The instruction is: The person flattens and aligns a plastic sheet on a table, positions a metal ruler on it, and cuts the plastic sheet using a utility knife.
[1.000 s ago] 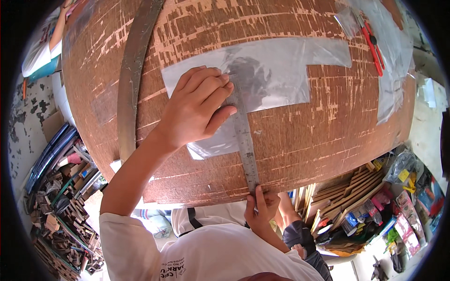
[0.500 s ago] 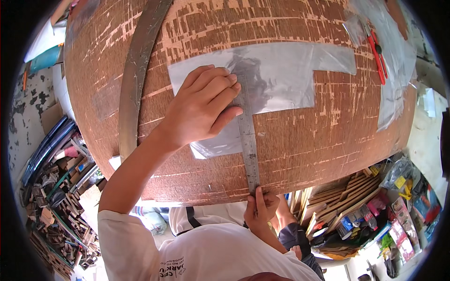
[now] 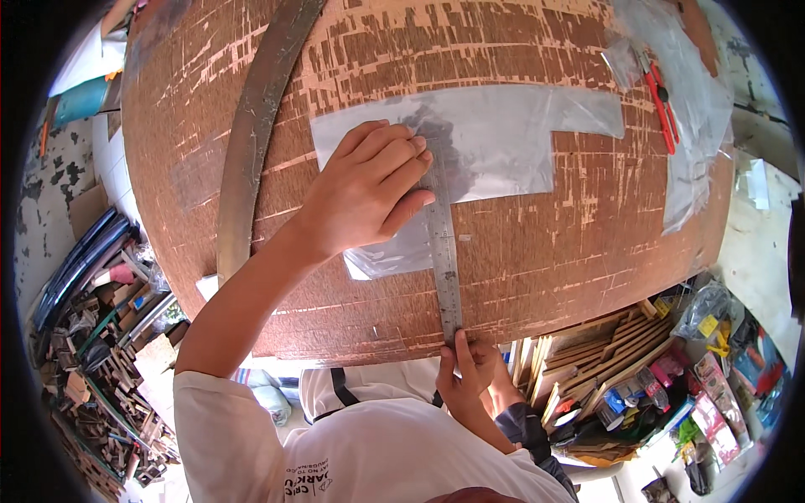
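A metal ruler (image 3: 447,268) lies across a clear plastic sheet (image 3: 503,142) on the worn brown tabletop (image 3: 537,251), running from the sheet's middle to the near table edge. My left hand (image 3: 369,189) bends over the ruler's far part, fingers curled together and thumb alongside, gripping it against the sheet. At the table edge, my right hand (image 3: 470,369) holds the ruler's near end between thumb and fingers. The sheet has a stepped outline, and part of it shows below my left hand. My left fingers hide some of the ruler's far end.
A long, dark flat strip (image 3: 251,134) lies left of my left hand. Red-handled pliers (image 3: 661,105) rest on more clear plastic (image 3: 692,176) at the far right. Wood scraps (image 3: 92,377) are heaped at lower left; stacked wooden strips (image 3: 599,352) lie at lower right.
The view has shifted slightly, so the tabletop and pliers appear a little farther left on the right side. Both hands keep their hold on the ruler, which stays about where it was on the sheet.
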Tool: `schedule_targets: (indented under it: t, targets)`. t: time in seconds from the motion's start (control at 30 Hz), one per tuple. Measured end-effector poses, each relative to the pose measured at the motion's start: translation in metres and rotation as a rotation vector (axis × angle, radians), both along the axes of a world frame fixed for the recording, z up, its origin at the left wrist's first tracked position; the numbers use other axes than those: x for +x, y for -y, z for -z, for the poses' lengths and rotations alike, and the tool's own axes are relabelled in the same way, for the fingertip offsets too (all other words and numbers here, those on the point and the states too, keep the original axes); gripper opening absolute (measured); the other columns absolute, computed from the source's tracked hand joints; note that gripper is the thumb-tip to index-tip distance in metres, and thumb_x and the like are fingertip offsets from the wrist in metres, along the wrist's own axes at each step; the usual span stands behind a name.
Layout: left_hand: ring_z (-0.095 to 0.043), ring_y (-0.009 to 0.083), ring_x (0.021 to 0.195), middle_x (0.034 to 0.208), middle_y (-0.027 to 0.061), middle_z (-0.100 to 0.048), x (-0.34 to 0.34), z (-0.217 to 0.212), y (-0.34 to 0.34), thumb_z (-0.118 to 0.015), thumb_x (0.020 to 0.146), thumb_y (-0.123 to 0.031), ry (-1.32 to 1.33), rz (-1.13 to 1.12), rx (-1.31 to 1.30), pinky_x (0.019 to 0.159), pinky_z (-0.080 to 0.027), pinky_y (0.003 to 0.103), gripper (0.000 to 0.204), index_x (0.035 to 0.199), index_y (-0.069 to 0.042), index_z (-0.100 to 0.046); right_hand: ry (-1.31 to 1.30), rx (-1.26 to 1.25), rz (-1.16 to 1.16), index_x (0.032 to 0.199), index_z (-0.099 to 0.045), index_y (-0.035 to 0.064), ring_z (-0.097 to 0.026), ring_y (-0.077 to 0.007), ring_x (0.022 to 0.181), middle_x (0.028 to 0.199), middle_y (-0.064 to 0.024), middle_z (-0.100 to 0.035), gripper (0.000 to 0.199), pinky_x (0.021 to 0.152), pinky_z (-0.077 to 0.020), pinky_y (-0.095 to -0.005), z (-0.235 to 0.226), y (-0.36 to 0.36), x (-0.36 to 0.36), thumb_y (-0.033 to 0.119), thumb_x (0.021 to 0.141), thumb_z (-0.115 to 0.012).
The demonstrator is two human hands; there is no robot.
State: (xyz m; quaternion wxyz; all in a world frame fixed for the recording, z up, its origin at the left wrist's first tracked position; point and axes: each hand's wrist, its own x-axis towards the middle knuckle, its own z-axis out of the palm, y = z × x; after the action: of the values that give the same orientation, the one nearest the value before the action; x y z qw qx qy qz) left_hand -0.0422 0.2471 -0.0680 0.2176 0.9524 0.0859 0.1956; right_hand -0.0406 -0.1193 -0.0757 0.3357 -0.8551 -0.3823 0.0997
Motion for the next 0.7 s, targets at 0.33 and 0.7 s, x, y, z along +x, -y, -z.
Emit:
schedule_targets:
  t: [0.33,0.7]
  targets:
    - [-0.061,0.0311,0.118,0.112,0.0101,-0.064,-0.002,-0.006,-0.001,-0.080,0.086,-0.024,0.011,0.019,0.001,0.107,-0.048,0.047,0.035,0.110,-0.002,-0.069,0.042,-0.126,-0.115,0.132,-0.072,0.0141,-0.059,-0.0246,0.071,0.090,-0.0066,-0.060,0.045,0.057,-0.0483,-0.0365,-0.039,-0.018,0.021,0.014,0.088,-0.080]
    - [-0.059,0.0305,0.116,0.109,0.0092,-0.062,-0.006,-0.011,0.003,-0.077,0.089,-0.023,-0.003,0.028,0.058,0.108,-0.046,0.047,0.029,0.108,-0.004,-0.067,0.288,0.183,-0.058,0.106,-0.075,0.0050,-0.067,-0.0365,0.084,0.096,-0.0144,-0.071,0.017,0.072,-0.0531,-0.0454,-0.044,-0.089,0.168,0.006,0.089,-0.069]
